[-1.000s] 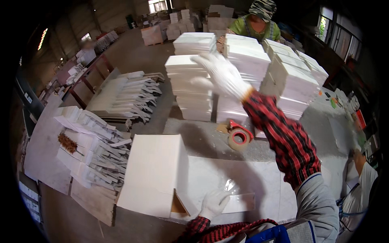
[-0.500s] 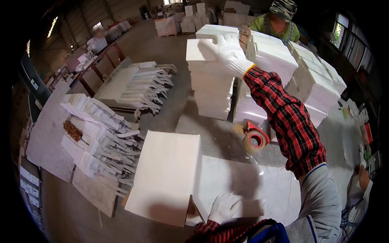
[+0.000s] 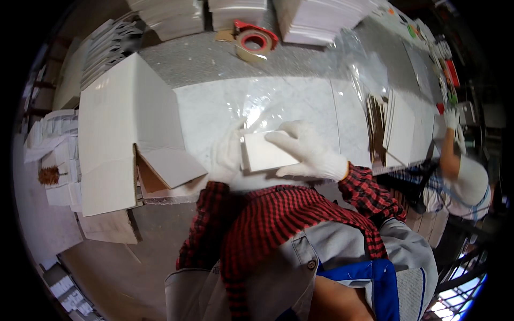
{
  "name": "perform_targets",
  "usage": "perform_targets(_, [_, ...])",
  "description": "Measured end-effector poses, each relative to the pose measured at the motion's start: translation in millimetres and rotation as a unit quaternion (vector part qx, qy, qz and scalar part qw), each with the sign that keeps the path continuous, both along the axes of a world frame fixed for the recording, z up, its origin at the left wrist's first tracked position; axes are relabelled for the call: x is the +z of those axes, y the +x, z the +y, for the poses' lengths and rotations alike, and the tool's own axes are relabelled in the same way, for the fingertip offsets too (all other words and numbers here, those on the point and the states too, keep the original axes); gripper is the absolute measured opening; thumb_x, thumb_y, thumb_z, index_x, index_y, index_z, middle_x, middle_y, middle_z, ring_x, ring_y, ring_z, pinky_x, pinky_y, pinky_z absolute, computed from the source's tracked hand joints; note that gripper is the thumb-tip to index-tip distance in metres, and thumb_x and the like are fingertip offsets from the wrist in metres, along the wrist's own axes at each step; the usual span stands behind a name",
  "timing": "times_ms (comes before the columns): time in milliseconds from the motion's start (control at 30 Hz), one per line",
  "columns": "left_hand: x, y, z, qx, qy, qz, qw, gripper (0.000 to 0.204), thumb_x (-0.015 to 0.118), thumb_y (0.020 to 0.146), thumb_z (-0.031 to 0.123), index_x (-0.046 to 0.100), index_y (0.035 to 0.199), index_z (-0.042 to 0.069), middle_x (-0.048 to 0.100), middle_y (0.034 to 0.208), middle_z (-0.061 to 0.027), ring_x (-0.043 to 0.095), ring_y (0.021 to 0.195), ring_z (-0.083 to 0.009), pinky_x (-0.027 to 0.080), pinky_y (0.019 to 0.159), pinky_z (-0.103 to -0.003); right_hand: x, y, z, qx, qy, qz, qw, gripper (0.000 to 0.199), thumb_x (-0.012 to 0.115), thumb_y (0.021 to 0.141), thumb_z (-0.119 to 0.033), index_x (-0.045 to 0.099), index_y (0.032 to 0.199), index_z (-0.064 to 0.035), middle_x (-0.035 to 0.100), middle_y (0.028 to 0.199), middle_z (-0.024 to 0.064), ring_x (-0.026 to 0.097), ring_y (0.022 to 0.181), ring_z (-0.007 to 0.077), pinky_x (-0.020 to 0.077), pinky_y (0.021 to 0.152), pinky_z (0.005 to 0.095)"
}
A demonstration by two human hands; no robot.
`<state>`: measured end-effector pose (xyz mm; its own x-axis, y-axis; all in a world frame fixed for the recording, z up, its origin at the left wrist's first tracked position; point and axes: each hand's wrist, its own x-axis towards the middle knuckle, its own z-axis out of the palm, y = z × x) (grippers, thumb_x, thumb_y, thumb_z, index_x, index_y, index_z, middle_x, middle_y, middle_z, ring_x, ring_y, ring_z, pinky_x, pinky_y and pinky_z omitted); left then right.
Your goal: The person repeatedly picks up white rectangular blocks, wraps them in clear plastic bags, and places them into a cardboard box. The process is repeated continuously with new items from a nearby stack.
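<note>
A small flat white box (image 3: 263, 152) lies at the near edge of the table, on a clear plastic sheet (image 3: 278, 101). My left hand (image 3: 227, 155), in a white glove, grips its left side. My right hand (image 3: 305, 147), gloved too, lies over its top and right side. Both sleeves are red and black plaid. A large white carton (image 3: 115, 134) with an open flap lies on its side just left of my left hand.
A red tape dispenser (image 3: 254, 37) sits at the far side of the grey table (image 3: 203, 64), before stacks of white boxes (image 3: 321, 16). On the right another person's gloved hand (image 3: 452, 120) works beside upright flat white cartons (image 3: 396, 128). Flattened cartons (image 3: 51, 139) are piled on the left.
My right hand came back from the far stack with a small white box, down to the near edge. My left hand now grips it too. The view tilted down.
</note>
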<state>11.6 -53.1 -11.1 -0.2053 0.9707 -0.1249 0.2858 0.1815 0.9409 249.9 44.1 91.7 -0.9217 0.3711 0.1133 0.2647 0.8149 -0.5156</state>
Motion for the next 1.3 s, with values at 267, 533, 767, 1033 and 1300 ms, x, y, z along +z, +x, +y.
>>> perform_targets(267, [-6, -17, -3, -0.039, 0.015, -0.119, 0.992, 0.055, 0.03, 0.112, 0.037, 0.046, 0.154, 0.007, 0.068, 0.132, -0.021, 0.059, 0.131, -0.0298, 0.041, 0.115, -0.04, -27, -23, -25, -0.024, 0.059, -0.022, 0.998, 0.079, 0.083, 0.074, -0.046, 0.055, 0.141, -0.0154, 0.058, 0.122, 0.0197, 0.057, 0.11, 0.0404, 0.047, 0.096, 0.05])
perform_targets(533, [82, 4, -19, -0.165, 0.14, 0.334, 0.917, 0.099, 0.086, 0.069, 0.022, 0.038, 0.153, 0.0, 0.06, 0.136, -0.0261, 0.06, 0.128, -0.0406, 0.048, 0.108, -0.044, -16, -14, -15, -0.023, 0.127, -0.042, 0.991, 0.084, 0.086, 0.07, -0.035, 0.052, 0.144, -0.0124, 0.06, 0.125, 0.0195, 0.058, 0.119, 0.0384, 0.0468, 0.101, 0.0485])
perform_targets(767, [87, 7, -6, -0.213, -0.03, 0.334, 0.918, 0.097, 0.085, 0.071, 0.019, 0.037, 0.153, 0.004, 0.057, 0.137, -0.0277, 0.059, 0.122, -0.0439, 0.053, 0.098, -0.049, -18, -22, 0, -0.005, 0.052, -0.102, 0.993, 0.085, 0.083, 0.073, -0.029, 0.049, 0.148, -0.0111, 0.063, 0.113, 0.0207, 0.062, 0.106, 0.0396, 0.0512, 0.092, 0.0499])
perform_targets(1033, [82, 0, -7, -0.036, -0.03, 0.088, 0.995, 0.113, 0.086, 0.077, 0.026, 0.019, 0.163, -0.002, 0.039, 0.158, -0.0299, 0.04, 0.147, -0.0419, 0.036, 0.12, -0.045, -56, -46, 96, -0.298, -0.162, 0.068, 0.938, 0.066, 0.081, 0.081, -0.049, 0.067, 0.131, -0.01, 0.066, 0.118, 0.0231, 0.065, 0.104, 0.0412, 0.0525, 0.095, 0.0475])
perform_targets(1300, [77, 5, 4, 0.202, -0.016, -0.121, 0.972, 0.115, 0.082, 0.085, 0.029, 0.006, 0.165, -0.004, 0.018, 0.168, -0.0324, 0.023, 0.157, -0.0391, 0.025, 0.126, -0.044, -77, -102, 146, -0.259, -0.274, 0.195, 0.905, 0.037, 0.073, 0.094, -0.037, 0.073, 0.116, -0.0071, 0.071, 0.117, 0.0142, 0.066, 0.106, 0.0271, 0.0531, 0.095, 0.0418])
